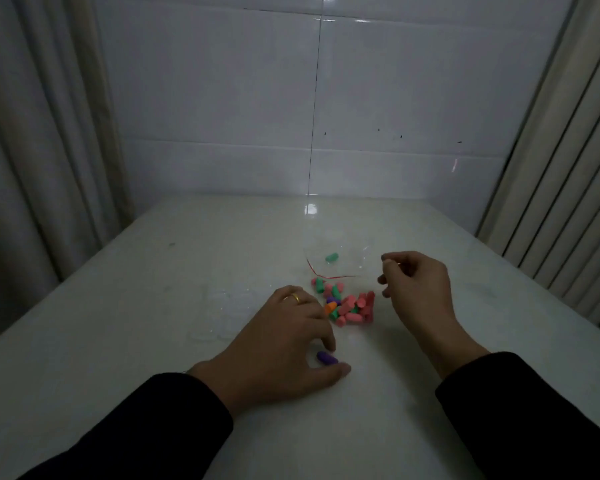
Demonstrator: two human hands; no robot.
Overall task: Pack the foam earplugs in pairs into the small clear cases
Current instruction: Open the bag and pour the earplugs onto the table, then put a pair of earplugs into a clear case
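Sorting is at an early stage: no earplug appears packed yet. The left hand (pixel 284 337) rests on the desk (pixel 118 341), thumb and forefinger spread either side of a purple earplug (pixel 327 357), not yet pinching it. The right hand (pixel 416 289) hovers with fingers loosely curled, apparently holding nothing. A pile of loose earplugs (pixel 349 304) lies between the hands. One green earplug (pixel 331 257) remains in the clear bag (pixel 350 258). Clear cases (pixel 227 299), faint, lie left of the pile, apparently unfilled.

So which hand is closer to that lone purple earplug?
The left hand. The purple earplug lies between its thumb and fingers, touching or nearly so. The right hand hovers farther back and to the right, beyond the earplug pile.
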